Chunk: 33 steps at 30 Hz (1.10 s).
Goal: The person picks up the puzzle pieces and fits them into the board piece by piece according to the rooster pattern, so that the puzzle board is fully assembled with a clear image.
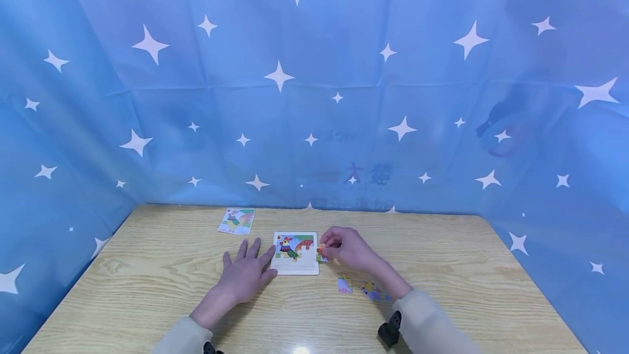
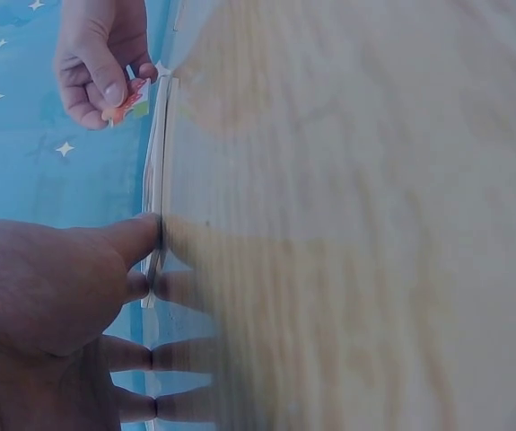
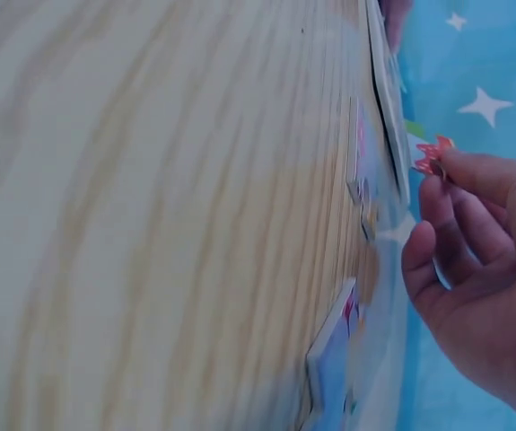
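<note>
A white-framed jigsaw puzzle tray (image 1: 295, 273) lies on the wooden table, with a partly filled rooster picture in its upper area. My left hand (image 1: 245, 277) is spread flat beside it, thumb and index fingertip at its left edge. At the tray's right edge my right hand (image 1: 350, 249) pinches a puzzle piece (image 1: 321, 254) between thumb and fingers. In the right wrist view that piece (image 3: 430, 154) shows red, orange and green, held up close by the tray's rim (image 3: 392, 117). Its far part is hidden by the fingers.
Loose puzzle pieces lie below the right hand: a pale purple one (image 1: 344, 284) and a yellow and purple one (image 1: 371, 290), partly near the right forearm. A rooster picture card (image 1: 236, 221) rests at the back left. A blue starry curtain (image 1: 314, 152) stands behind the table.
</note>
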### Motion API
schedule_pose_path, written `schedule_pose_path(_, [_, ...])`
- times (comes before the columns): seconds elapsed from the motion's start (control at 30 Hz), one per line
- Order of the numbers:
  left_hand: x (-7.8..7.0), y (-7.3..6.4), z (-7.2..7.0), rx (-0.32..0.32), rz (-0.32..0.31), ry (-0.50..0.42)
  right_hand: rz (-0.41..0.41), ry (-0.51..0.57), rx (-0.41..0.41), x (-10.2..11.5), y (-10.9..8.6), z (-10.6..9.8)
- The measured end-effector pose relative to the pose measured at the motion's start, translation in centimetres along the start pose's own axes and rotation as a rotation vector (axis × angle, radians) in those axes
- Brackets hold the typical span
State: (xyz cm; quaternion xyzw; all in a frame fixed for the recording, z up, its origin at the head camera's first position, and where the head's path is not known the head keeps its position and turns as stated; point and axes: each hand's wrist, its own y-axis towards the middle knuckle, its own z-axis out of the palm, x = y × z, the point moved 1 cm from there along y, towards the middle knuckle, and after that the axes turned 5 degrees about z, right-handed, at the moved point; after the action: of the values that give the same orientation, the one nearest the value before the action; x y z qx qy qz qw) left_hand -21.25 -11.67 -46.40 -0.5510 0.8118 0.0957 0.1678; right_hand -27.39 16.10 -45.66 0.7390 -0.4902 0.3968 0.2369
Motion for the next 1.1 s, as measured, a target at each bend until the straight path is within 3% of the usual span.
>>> schedule_pose_path(0.73, [0.1,0.0,0.2,-0.01,-0.001,0.007,-0.08,0.004,0.087,1.0,1.3,1.5])
schedule_pose_path(1.1, [0.2,0.0,0.2,-0.016,0.0,0.012,-0.094,-0.05,0.06,1.3,2.3,2.1])
